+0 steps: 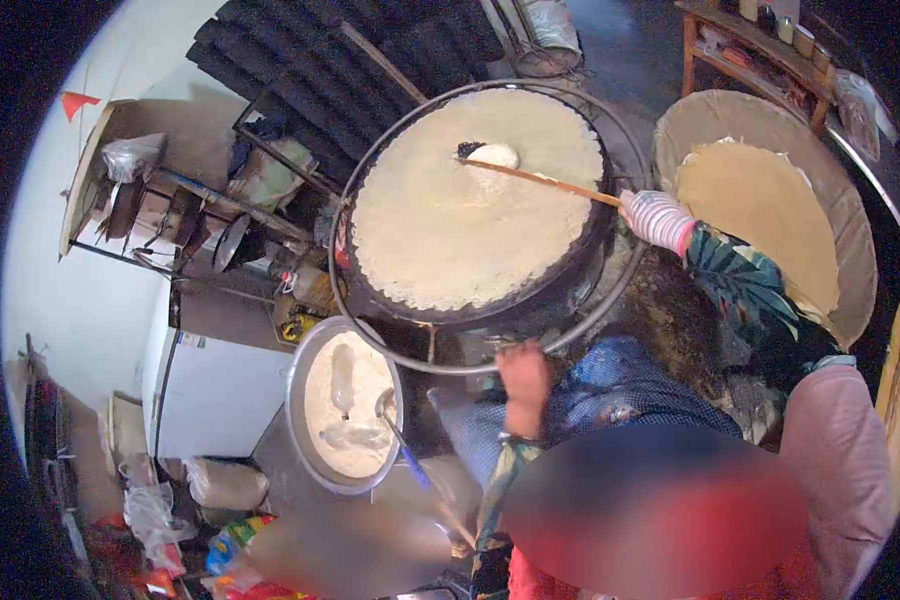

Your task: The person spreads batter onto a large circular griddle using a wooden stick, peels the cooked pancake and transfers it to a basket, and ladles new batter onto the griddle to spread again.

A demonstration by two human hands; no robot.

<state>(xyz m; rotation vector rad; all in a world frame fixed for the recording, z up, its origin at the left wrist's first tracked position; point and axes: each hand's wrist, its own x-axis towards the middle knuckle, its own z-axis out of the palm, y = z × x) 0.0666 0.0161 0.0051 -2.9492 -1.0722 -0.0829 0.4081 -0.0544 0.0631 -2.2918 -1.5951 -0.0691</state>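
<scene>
My right hand (pixel 656 220), in a striped glove or cuff, is closed round a long wooden stick (pixel 560 186). The stick reaches over a large round griddle (pixel 610 200) covered by a thin, pale sheet of batter (pixel 450 230). At the stick's far end lies a whitish lump of batter (pixel 495 155) with a dark patch beside it. My left hand (pixel 525 385) is at the near side of the metal ring (pixel 425 368) round the griddle. Its fingers are blurred, and I cannot tell whether they touch the ring.
A metal basin (pixel 298 400) of pale batter or flour, with a blue-handled ladle (pixel 415 465) in it, stands left of my left hand. On the right, a cloth-lined round tray (pixel 685 125) holds thin tan flatbreads (pixel 760 220). A wooden shelf (pixel 755 35) with jars is behind it.
</scene>
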